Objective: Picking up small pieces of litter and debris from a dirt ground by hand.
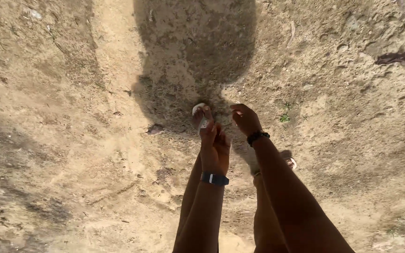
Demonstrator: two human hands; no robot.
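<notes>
Head view: both hands empty above sandy ground.

left hand: hangs out in front with the fingers pointing down at the ground, empty, a dark band on the wrist.
right hand: just beside the left one, not touching it, fingers curled in a little, empty, a dark bead bracelet on the wrist.

tan sandy ground, black wristbands, white sandal
</notes>
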